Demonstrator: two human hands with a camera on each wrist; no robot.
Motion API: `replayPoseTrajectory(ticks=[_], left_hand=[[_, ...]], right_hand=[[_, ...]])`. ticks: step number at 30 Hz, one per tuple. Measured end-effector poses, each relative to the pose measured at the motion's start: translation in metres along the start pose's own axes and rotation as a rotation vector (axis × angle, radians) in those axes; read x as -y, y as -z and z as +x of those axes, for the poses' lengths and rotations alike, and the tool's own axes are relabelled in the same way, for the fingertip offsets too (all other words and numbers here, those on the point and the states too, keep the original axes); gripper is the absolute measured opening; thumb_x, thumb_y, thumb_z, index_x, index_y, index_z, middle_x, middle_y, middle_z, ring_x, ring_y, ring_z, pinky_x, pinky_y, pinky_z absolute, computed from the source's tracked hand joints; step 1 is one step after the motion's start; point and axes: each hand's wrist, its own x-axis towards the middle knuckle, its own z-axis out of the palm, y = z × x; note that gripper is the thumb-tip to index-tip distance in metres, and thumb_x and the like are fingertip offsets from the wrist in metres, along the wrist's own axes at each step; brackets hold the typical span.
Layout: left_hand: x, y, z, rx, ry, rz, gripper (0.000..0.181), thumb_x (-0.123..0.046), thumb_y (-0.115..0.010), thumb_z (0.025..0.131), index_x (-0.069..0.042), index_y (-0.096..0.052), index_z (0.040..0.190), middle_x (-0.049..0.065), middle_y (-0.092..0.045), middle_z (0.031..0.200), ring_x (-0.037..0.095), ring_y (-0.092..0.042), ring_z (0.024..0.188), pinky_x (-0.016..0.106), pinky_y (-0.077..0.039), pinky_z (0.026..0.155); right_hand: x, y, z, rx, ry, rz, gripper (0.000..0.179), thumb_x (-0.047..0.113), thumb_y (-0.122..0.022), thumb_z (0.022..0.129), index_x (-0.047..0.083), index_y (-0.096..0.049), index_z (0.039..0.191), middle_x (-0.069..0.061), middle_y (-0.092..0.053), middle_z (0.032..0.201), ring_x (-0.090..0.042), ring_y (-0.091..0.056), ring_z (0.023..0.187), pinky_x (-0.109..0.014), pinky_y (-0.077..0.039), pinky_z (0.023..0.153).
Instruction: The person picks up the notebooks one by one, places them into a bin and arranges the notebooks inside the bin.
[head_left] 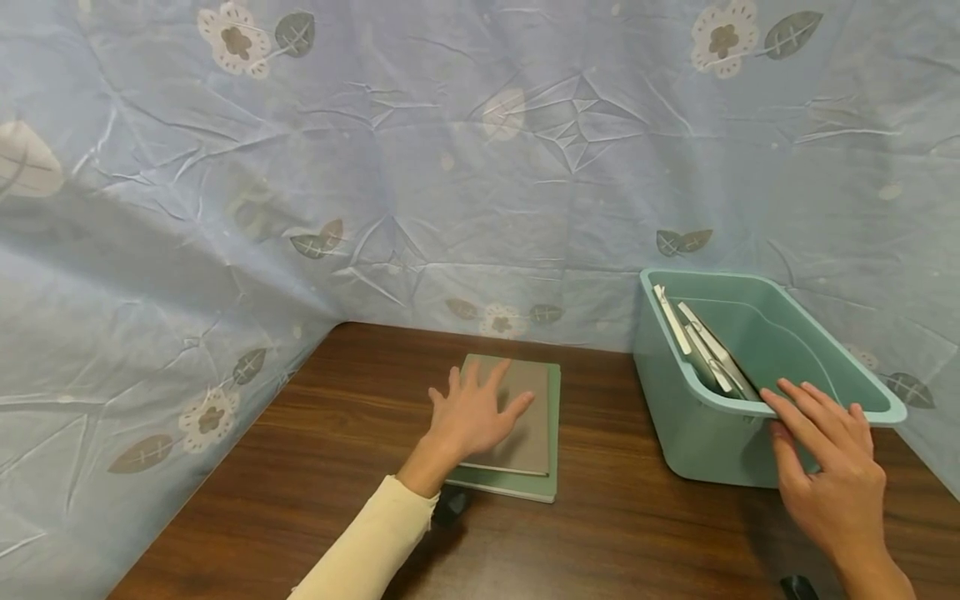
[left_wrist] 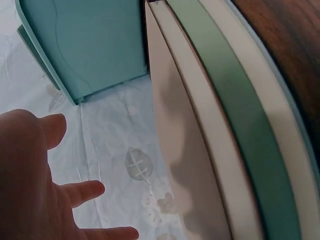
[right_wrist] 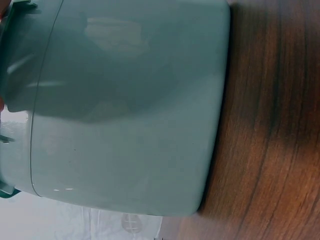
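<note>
My left hand hovers with spread fingers over a small stack of two books in the head view. On top lies a grey-beige book; a slightly larger green book is under it. The left wrist view shows a gap between the hand and the beige cover. At the right, my right hand rests its fairly straight fingers at the near rim of a teal plastic bin. In the right wrist view the bin's wall hides nearly all of that hand.
Several thin, light-edged items stand along the left side inside the bin. The brown wood-grain table bears the books and bin. Behind and to the left hangs a creased pale blue floral cloth.
</note>
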Motion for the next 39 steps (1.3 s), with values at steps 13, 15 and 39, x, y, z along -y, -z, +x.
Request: replayPoseTrajectory(ticks=[13,15,39], left_hand=[[0.004,-0.013,0.001,0.047,-0.003,-0.04,0.075,-0.074,-0.035,0.093,-0.032,-0.028,0.156,0.019,-0.022,0.162,0.047,-0.018,0.149,0.079,-0.019,0.106],[0.005,-0.016,0.0,0.06,-0.014,-0.062,0.075,-0.073,-0.036,0.094,-0.03,-0.03,0.156,0.019,-0.023,0.162,0.044,-0.02,0.149,0.078,-0.022,0.106],[0.012,-0.038,-0.012,0.258,-0.078,-0.007,0.081,-0.074,-0.041,0.091,-0.031,-0.025,0.157,0.017,0.001,0.166,0.05,0.01,0.149,0.076,-0.004,0.112]], right_hand=[[0.0,-0.001,0.001,-0.013,0.01,0.003,0.028,0.019,-0.063,0.094,0.011,-0.073,0.119,-0.01,-0.067,0.129,-0.018,-0.053,0.134,-0.057,-0.025,0.118],[0.0,-0.001,0.001,-0.011,0.007,0.004,0.028,0.019,-0.063,0.094,0.012,-0.073,0.119,-0.01,-0.067,0.129,-0.018,-0.053,0.134,-0.058,-0.024,0.118],[0.0,0.0,0.0,-0.006,0.002,0.009,0.029,0.016,-0.063,0.093,0.011,-0.073,0.119,-0.011,-0.067,0.13,-0.02,-0.052,0.134,-0.059,-0.024,0.117]])
